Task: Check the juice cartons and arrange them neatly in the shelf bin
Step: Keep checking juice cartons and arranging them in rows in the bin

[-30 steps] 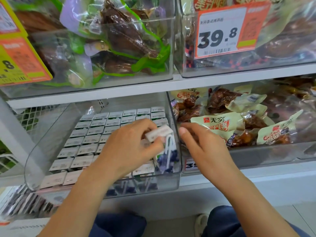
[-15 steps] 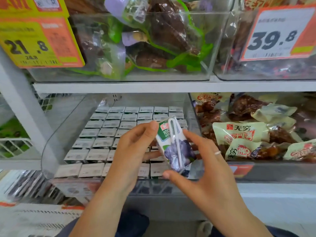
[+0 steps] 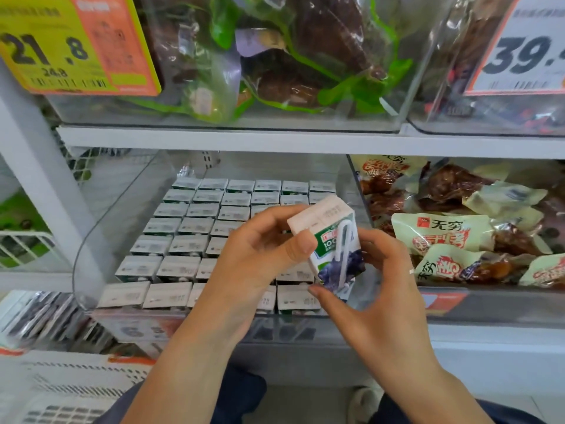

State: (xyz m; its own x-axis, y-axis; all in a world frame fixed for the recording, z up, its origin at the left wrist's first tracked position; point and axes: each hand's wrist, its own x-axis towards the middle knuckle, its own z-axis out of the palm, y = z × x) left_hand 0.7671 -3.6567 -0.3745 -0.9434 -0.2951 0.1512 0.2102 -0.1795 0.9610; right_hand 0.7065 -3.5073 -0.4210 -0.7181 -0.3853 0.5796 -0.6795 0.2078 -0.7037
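The shelf bin point(image 3: 91, 249) holds rows of juice cartons point(image 3: 186, 221) standing side by side. In front of the bin, above its right front corner, one carton point(image 3: 333, 240) sits between the left hand point(image 3: 253, 264) and the right hand point(image 3: 376, 289). Right of the bin lie snack packets point(image 3: 443, 237). Above the bin sits another bin point(image 3: 275, 117).

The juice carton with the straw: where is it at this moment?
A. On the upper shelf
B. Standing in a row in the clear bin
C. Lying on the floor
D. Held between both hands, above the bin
D: the juice carton sits tilted between the left hand and right hand, above the rows in the clear bin.
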